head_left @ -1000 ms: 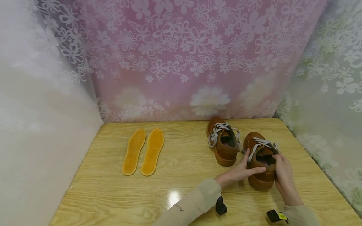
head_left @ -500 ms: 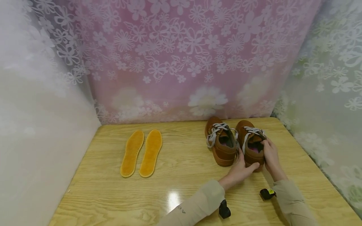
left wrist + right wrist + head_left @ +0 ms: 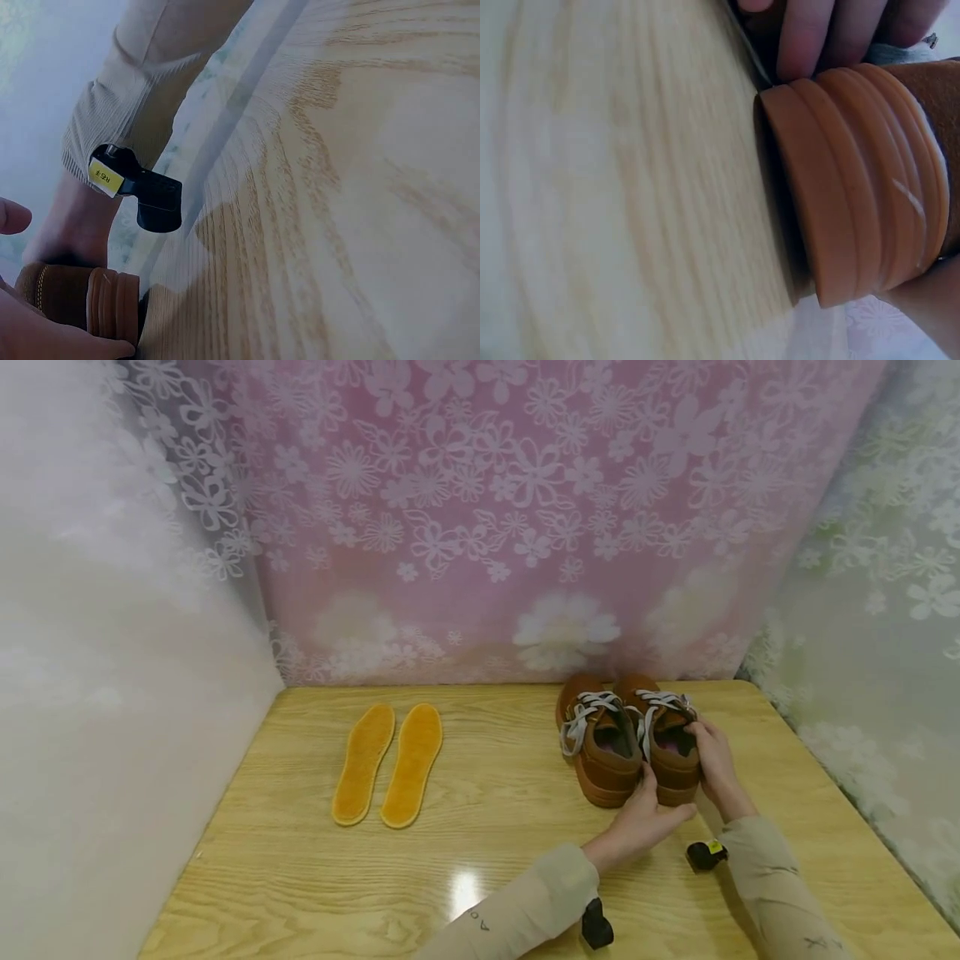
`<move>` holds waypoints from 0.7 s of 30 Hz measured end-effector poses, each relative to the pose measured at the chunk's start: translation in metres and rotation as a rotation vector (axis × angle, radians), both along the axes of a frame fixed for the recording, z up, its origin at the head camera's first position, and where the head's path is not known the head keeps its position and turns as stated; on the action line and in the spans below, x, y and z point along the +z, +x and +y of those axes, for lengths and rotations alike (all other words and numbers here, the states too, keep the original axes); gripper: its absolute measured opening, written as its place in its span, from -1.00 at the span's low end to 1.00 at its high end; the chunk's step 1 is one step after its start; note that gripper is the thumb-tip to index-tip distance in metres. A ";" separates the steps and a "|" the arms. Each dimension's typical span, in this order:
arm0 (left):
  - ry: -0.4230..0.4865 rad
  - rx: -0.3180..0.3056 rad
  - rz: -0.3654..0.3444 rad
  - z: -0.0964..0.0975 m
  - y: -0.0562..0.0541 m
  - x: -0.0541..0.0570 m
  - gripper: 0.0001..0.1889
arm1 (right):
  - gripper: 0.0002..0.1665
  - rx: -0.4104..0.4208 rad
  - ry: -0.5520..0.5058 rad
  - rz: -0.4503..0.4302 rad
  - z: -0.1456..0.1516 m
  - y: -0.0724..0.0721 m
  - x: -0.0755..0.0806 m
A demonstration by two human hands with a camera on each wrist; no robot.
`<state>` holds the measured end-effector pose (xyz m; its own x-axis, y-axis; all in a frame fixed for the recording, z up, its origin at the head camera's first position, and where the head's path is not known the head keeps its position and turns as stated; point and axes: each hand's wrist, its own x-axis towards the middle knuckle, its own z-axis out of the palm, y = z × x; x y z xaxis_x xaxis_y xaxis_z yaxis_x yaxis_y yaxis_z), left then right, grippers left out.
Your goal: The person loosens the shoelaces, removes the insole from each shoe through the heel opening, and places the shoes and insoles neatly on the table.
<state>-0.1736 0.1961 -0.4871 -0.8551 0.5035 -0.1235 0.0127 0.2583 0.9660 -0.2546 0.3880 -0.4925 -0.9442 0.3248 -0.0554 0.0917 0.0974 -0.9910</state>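
Note:
Two brown lace-up shoes stand side by side at the back right of the table in the head view. The right shoe (image 3: 677,785) is between my hands. Round its heel and left side my left hand (image 3: 641,828) grips it, with the fingers in the narrow space beside the left shoe (image 3: 609,772). My right hand (image 3: 718,770) holds the right rim near the opening. In the right wrist view the ridged sole (image 3: 847,187) is close up, with left-hand fingers (image 3: 806,37) against its side. A dark gap shows between sole and table there.
Two yellow insoles, the left one (image 3: 365,764) and the right one (image 3: 412,767), lie side by side on the left of the wooden table (image 3: 495,827). A pink flowered curtain (image 3: 480,527) hangs behind. Each wrist wears a small black camera, one yellow-labelled (image 3: 707,855).
Both hands have carried the right shoe away from me and leftward, up against the left shoe. The insoles stay where they were on the table.

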 end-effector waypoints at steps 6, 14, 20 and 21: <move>-0.058 -0.025 0.050 -0.008 -0.001 -0.002 -0.06 | -0.63 0.114 -0.091 0.059 0.000 0.000 -0.002; -0.142 -0.140 0.119 -0.022 -0.001 0.002 -0.23 | -0.25 0.226 -0.002 0.043 0.003 0.009 0.003; -0.127 -0.264 0.219 -0.047 -0.009 0.006 -0.61 | -0.09 0.152 0.236 -0.048 -0.003 0.014 0.013; -0.112 -0.277 0.221 -0.051 -0.009 0.007 -0.64 | -0.05 0.144 0.289 -0.075 -0.004 0.015 0.015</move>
<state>-0.1830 0.1450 -0.4801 -0.7003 0.7136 -0.0184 0.3024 0.3199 0.8979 -0.2394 0.3844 -0.4773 -0.9784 0.2002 -0.0512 0.1277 0.3911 -0.9115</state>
